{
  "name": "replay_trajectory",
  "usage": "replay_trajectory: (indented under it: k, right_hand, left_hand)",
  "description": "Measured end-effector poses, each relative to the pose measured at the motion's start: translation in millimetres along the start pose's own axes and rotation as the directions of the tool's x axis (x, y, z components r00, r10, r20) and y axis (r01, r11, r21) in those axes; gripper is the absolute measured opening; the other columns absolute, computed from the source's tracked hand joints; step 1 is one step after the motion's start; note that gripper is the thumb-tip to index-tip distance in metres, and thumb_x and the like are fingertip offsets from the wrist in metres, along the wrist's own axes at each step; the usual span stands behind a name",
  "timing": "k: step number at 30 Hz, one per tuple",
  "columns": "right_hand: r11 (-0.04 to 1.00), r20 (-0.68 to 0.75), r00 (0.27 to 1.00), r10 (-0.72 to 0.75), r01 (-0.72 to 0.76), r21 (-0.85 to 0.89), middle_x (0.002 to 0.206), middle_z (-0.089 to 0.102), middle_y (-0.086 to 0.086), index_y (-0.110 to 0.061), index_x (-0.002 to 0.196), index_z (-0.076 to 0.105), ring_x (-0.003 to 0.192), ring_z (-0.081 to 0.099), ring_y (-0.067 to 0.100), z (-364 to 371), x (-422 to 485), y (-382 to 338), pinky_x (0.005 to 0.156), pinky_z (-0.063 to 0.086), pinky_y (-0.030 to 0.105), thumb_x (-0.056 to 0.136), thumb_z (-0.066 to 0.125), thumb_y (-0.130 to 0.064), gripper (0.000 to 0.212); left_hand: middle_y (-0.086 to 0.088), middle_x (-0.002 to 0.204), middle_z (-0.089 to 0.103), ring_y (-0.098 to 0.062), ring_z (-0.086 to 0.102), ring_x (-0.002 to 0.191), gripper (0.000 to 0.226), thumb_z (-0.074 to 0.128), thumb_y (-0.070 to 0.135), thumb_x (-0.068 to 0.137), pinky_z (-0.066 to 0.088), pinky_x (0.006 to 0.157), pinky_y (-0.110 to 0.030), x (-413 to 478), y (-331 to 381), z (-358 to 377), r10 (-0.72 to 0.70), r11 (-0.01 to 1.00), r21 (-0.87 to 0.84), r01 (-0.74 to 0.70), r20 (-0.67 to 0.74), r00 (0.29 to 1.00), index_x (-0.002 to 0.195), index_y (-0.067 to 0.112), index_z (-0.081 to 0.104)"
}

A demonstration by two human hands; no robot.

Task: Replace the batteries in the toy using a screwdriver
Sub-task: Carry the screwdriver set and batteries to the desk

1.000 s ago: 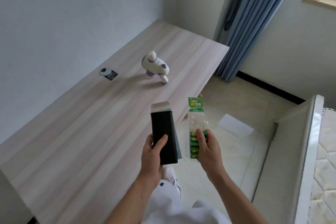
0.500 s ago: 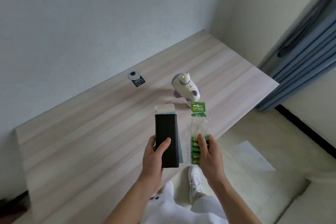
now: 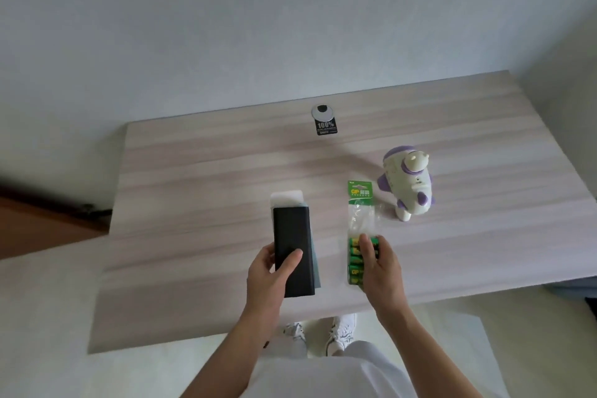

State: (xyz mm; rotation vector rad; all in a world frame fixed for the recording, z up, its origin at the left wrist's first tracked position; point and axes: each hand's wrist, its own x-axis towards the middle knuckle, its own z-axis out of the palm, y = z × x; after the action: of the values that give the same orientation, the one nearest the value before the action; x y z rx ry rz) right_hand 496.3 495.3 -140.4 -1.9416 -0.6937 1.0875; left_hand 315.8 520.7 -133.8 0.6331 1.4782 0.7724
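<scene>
A white and purple toy point(image 3: 408, 182) stands on the wooden table point(image 3: 200, 191), right of centre. My left hand point(image 3: 268, 271) grips a long black box point(image 3: 292, 245) with an open pale flap at its far end, held above the table's near part. My right hand point(image 3: 379, 263) pinches a clear pack of green batteries point(image 3: 358, 229) with a green header card; its far end reaches close to the toy. No screwdriver is visible outside the box.
A round grey cable port with a black label point(image 3: 324, 121) sits near the table's back edge by the wall point(image 3: 258, 26). The table's front edge runs just ahead of my white shoes point(image 3: 339, 331). Floor shows at left and right.
The view has swung to face the table straight on. Both hands have carried the black box and the battery pack forward over the table, nearer the toy. The grips are unchanged.
</scene>
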Motion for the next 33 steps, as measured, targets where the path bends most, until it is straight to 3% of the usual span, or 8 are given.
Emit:
replay_trajectory:
  k: [6, 11, 14, 16, 26, 29, 33]
  right_hand:
    - [0.995, 0.107, 0.993, 0.060, -0.051, -0.080, 0.079, 0.061, 0.005, -0.009, 0.092, 0.052, 0.067, 0.060, 0.017, 23.7, 22.8, 13.3, 0.054, 0.046, 0.025, 0.104, 0.044, -0.036, 0.030]
    - [0.978, 0.108, 0.993, 0.048, -0.025, -0.207, 0.077, 0.059, 0.001, -0.007, 0.098, 0.051, 0.065, 0.059, 0.014, 45.9, 41.5, 26.7, 0.049, 0.046, 0.021, 0.104, 0.045, -0.034, 0.029]
    - [0.965, 0.090, 0.996, 0.025, 0.000, -0.263, 0.076, 0.059, 0.003, -0.011, 0.093, 0.050, 0.067, 0.060, 0.024, 58.2, 48.2, 33.9, 0.057, 0.055, 0.041, 0.103, 0.046, -0.038, 0.030]
    - [0.953, 0.076, 0.997, 0.008, 0.015, -0.303, 0.077, 0.059, 0.006, -0.013, 0.090, 0.048, 0.070, 0.061, 0.028, 64.5, 49.2, 36.9, 0.060, 0.055, 0.046, 0.103, 0.045, -0.040, 0.030]
    - [0.854, 0.110, 0.989, -0.102, 0.144, -0.499, 0.078, 0.050, -0.003, -0.014, 0.090, 0.044, 0.069, 0.049, 0.022, 81.5, 49.9, 42.0, 0.054, 0.031, 0.030, 0.104, 0.041, -0.040, 0.030]
    - [0.826, 0.112, 0.988, -0.103, 0.148, -0.544, 0.082, 0.052, -0.001, -0.013, 0.094, 0.044, 0.068, 0.051, 0.020, 86.2, 52.0, 46.5, 0.051, 0.032, 0.025, 0.104, 0.039, -0.042, 0.032]
    - [0.804, 0.093, 0.991, -0.098, 0.134, -0.579, 0.085, 0.055, 0.001, -0.012, 0.095, 0.046, 0.072, 0.054, 0.025, 90.0, 54.3, 56.1, 0.059, 0.039, 0.034, 0.104, 0.038, -0.045, 0.035]
  left_hand:
    - [-0.002, 0.105, 0.075, -0.023, 0.070, 0.100, 0.026, 0.077, 0.022, 0.086, 0.058, 0.089, -0.040, 24.8, -17.0, -6.6, -0.033, 0.999, 0.015, 0.035, -0.086, 0.996, 0.111, 0.018, 0.068]
    - [0.005, 0.100, 0.073, -0.014, 0.069, 0.093, 0.019, 0.077, 0.021, 0.086, 0.058, 0.076, -0.026, 46.6, -26.1, -7.8, 0.006, 0.995, 0.100, 0.005, -0.111, 0.994, 0.102, 0.025, 0.068]
    - [0.007, 0.101, 0.073, -0.015, 0.067, 0.096, 0.019, 0.079, 0.028, 0.084, 0.059, 0.081, -0.033, 58.1, -32.9, -5.5, 0.021, 0.985, 0.171, 0.004, -0.143, 0.989, 0.099, 0.030, 0.067]
    - [0.008, 0.100, 0.072, -0.014, 0.067, 0.096, 0.021, 0.079, 0.031, 0.084, 0.058, 0.080, -0.031, 61.9, -36.3, -2.0, 0.029, 0.978, 0.210, 0.007, -0.169, 0.985, 0.101, 0.028, 0.067]
    - [-0.003, 0.102, 0.054, -0.019, 0.057, 0.095, 0.042, 0.074, 0.046, 0.084, 0.052, 0.081, -0.030, 72.4, -53.6, 5.9, 0.171, 0.858, 0.512, -0.032, -0.228, 0.959, 0.112, 0.016, 0.066]
    - [0.002, 0.107, 0.059, -0.017, 0.059, 0.099, 0.049, 0.073, 0.045, 0.085, 0.053, 0.083, -0.030, 75.4, -57.7, 2.3, 0.208, 0.854, 0.518, -0.058, -0.238, 0.949, 0.124, 0.018, 0.061]
    - [0.004, 0.105, 0.063, -0.019, 0.062, 0.099, 0.036, 0.069, 0.041, 0.090, 0.057, 0.084, -0.034, 80.2, -63.5, -6.0, 0.207, 0.851, 0.521, -0.068, -0.214, 0.955, 0.117, 0.017, 0.062]
